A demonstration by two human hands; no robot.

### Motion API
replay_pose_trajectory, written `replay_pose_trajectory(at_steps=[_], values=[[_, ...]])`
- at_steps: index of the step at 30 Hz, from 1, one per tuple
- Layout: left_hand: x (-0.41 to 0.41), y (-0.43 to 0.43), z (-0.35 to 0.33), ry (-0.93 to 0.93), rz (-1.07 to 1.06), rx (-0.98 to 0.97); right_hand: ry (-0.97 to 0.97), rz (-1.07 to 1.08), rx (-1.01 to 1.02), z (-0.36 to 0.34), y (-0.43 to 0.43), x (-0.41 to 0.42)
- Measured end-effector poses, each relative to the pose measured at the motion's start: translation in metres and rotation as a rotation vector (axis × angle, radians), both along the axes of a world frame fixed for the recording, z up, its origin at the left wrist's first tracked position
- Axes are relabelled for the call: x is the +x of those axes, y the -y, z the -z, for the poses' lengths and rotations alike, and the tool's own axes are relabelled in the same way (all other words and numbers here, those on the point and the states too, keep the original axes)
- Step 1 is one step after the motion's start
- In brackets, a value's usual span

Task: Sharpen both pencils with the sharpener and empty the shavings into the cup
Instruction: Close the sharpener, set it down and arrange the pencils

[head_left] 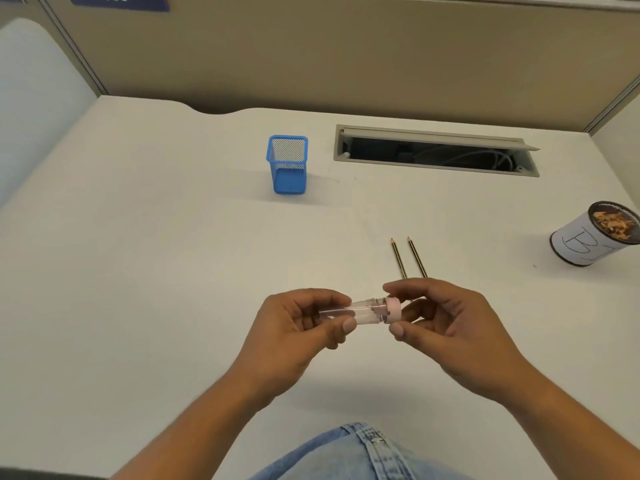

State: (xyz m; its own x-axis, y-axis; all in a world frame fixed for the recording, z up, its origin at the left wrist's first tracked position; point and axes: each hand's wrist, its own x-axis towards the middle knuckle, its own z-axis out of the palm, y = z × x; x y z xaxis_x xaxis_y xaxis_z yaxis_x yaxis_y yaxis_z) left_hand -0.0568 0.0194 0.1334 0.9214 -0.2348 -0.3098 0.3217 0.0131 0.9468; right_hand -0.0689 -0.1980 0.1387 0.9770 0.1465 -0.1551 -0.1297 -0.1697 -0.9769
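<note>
holding sharpener [370,311] above desk [173,237], both hands.

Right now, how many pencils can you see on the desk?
2. The left pencil and the right pencil lie side by side on the desk, their near ends hidden behind the right hand.

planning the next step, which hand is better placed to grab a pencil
Probably right: the right hand sits just short of the pencils; the left hand grips the sharpener farther off.
</note>
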Motion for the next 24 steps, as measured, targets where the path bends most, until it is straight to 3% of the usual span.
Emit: replay_pose_trajectory(at_steps=[8,24], values=[[-0.001,-0.011,-0.002,-0.029,0.039,-0.006,0.222,-0.080,-0.196,-0.007,-0.008,-0.006],[-0.009,0.001,0.003,0.020,-0.062,-0.026,0.233,-0.045,-0.093,0.000,-0.005,-0.004]])
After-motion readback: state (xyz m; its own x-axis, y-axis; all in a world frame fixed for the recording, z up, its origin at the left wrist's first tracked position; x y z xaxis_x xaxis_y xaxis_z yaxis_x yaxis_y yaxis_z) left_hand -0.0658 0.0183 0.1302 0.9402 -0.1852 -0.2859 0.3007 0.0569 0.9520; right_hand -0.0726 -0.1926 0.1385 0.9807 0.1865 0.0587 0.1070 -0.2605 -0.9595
